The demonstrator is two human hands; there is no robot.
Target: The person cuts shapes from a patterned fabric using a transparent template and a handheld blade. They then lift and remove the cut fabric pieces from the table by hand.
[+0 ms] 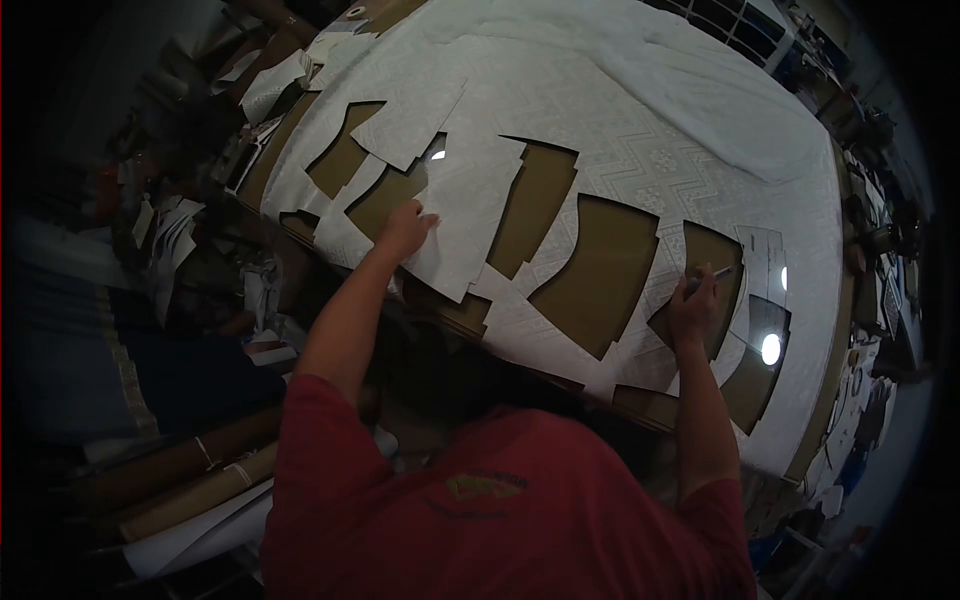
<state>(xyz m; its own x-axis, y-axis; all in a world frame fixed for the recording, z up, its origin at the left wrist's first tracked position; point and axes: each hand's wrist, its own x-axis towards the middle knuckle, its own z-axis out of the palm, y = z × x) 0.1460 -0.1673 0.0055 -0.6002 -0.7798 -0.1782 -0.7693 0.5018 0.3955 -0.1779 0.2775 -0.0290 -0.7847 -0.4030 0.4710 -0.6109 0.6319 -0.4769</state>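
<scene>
White patterned fabric (640, 130) covers the table, with several curved panel shapes cut out of it and brown board (600, 270) showing through. My left hand (405, 230) is at the left, fingers closed on the edge of a cut white fabric piece (470, 200). That piece lies askew beside an open cut-out. Over a cut-out at the right, my right hand (695, 305) is closed around a slim tool (721, 271) with a metallic-looking tip; its exact kind is hard to make out.
Thicker white fabric (700, 100) lies bunched along the far side. Bright round reflections show at the right. Long rolls (200, 490) rest at the lower left. Paper scraps (180, 235) and clutter crowd the left, and more items line the table's right edge.
</scene>
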